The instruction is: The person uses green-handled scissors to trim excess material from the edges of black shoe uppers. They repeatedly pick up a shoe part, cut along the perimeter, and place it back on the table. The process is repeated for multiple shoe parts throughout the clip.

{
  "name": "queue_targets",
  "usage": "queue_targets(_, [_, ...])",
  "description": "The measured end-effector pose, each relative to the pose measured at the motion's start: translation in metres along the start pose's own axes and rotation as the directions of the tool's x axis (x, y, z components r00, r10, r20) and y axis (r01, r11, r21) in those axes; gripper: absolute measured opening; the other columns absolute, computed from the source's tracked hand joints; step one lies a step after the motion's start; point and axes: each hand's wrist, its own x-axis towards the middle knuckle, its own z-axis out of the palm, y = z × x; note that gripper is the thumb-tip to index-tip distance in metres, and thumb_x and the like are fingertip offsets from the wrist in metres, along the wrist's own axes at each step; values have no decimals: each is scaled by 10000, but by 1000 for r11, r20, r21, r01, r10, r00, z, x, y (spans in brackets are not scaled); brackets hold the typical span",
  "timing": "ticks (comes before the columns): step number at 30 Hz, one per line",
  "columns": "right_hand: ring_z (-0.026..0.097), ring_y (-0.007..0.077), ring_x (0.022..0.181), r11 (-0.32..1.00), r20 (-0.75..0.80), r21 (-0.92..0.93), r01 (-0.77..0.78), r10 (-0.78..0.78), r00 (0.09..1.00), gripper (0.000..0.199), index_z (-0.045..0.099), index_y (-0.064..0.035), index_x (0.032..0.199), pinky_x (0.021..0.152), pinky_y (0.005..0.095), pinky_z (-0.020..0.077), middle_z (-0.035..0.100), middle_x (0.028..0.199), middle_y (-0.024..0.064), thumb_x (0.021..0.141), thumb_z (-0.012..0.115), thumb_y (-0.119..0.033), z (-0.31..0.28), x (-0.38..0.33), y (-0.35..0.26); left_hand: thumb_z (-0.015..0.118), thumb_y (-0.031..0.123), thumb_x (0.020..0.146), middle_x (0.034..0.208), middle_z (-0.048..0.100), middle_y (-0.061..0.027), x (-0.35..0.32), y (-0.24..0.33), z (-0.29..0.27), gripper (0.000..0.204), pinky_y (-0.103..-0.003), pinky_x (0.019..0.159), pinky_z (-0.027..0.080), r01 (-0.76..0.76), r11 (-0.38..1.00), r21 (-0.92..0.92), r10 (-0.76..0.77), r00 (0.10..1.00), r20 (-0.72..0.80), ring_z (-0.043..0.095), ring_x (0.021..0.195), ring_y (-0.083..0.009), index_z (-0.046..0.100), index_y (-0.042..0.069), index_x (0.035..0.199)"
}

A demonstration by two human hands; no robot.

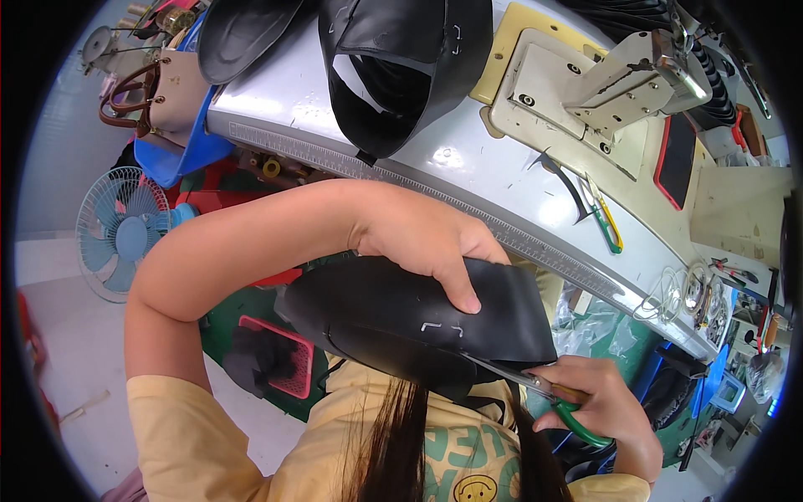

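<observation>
My left hand [427,243] clamps the black leather piece [401,314] at centre frame; lower right, my right hand [606,410] grips green-handled scissors [535,386], blades seemingly biting its edge.

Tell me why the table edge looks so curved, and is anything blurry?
Head view: the fisheye lens bends the table edge and its ruler strip; black corners ring the picture; glare spots the tabletop; both hands and the black leather piece look sharp.

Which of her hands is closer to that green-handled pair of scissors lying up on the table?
The right. The right hand is below the table scissors, holding another pair; the left hand, gripping the black leather piece, is farther to their left.
</observation>
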Motion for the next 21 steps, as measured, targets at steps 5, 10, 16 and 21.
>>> queue_targets(5, [468,143,496,1000,40,-25,-2,3,999,506,621,-66,1043,455,265,371,498,646,44,614,803,-263,5,5,1,583,28,786,1005,587,-57,9,-6,3,349,-254,812,435,39,999,3,-39,999,35,538,901,-105,503,-35,1120])
queue_targets(10, [510,162,499,996,49,-89,-13,18,999,472,626,-78,1028,464,271,402,522,655,53,625,800,-252,3,4,-1,578,24,791,1001,592,-57,17,-13,-2,332,-259,792,448,42,999,-10,-41,995,94,545,890,-106,508,-30,1112])
queue_targets(16, [530,177,501,998,105,-59,-10,16,994,429,626,-67,1000,468,272,411,529,645,62,641,790,-236,11,8,4,576,23,797,1015,593,-64,26,-19,0,339,-261,784,453,130,991,20,-132,983,129,546,890,-110,502,-24,1125])
queue_targets(21, [531,182,499,999,119,-48,26,-20,993,419,624,-57,984,471,272,415,531,628,72,638,792,-224,14,7,6,579,32,800,1031,592,-66,35,-28,2,356,-261,786,451,156,987,26,-158,973,169,547,891,-115,495,-25,1141])
